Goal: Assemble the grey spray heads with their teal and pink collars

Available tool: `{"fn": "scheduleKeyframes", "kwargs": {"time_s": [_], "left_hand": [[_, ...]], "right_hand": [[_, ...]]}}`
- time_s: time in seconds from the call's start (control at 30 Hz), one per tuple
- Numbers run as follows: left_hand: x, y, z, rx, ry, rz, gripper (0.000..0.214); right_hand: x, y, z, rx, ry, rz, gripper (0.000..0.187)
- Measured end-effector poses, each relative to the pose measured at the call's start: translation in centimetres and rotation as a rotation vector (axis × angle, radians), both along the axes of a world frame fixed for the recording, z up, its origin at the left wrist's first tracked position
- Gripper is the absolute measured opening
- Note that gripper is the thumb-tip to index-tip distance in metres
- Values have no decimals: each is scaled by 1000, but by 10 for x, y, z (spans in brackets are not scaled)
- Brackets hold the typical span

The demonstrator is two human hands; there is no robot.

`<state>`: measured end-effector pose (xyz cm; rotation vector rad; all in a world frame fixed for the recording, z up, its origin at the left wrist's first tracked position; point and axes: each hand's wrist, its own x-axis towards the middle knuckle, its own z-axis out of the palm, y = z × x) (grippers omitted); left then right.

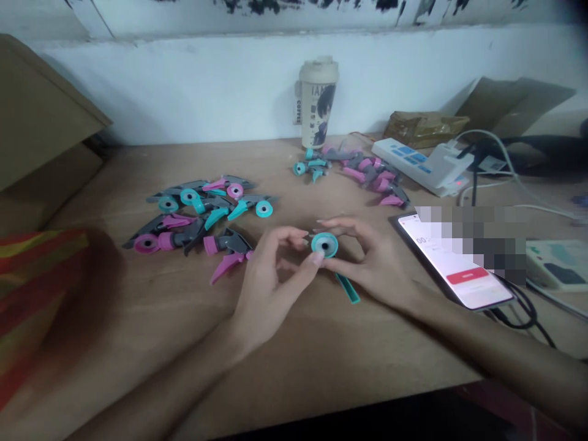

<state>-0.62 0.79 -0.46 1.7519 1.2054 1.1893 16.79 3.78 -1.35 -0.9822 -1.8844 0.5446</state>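
Between my two hands is a trigger spray head with a teal screw collar turned toward me, showing a pale ring and a dark hole in its middle. Its teal trigger sticks out below. My right hand grips it from the right, fingers curled behind and thumb beneath. My left hand has its thumb pressed on the collar's lower edge, with its fingers bent at the collar's left side. The grey body is mostly hidden. Just left of my left hand lies a pink and grey spray head.
More teal and pink spray heads lie in a pile at left, with another pile behind. A lidded cup stands by the wall. At right are a power strip, a lit phone and cables. Cardboard stands at left.
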Motion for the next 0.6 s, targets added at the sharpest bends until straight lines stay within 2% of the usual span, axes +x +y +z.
{"fn": "scheduleKeyframes", "kwargs": {"time_s": [0.13,0.27,0.47,0.6], "left_hand": [[-2,3,0,75,159,-64,31],[-3,4,1,159,349,-131,41],[-2,6,1,129,356,-175,26],[-4,8,-1,172,331,-185,24]], "right_hand": [[1,1,4,-183,203,99,33],[0,-1,8,-219,164,152,30],[-1,2,0,-249,120,240,33],[2,3,7,-339,160,384,39]]}}
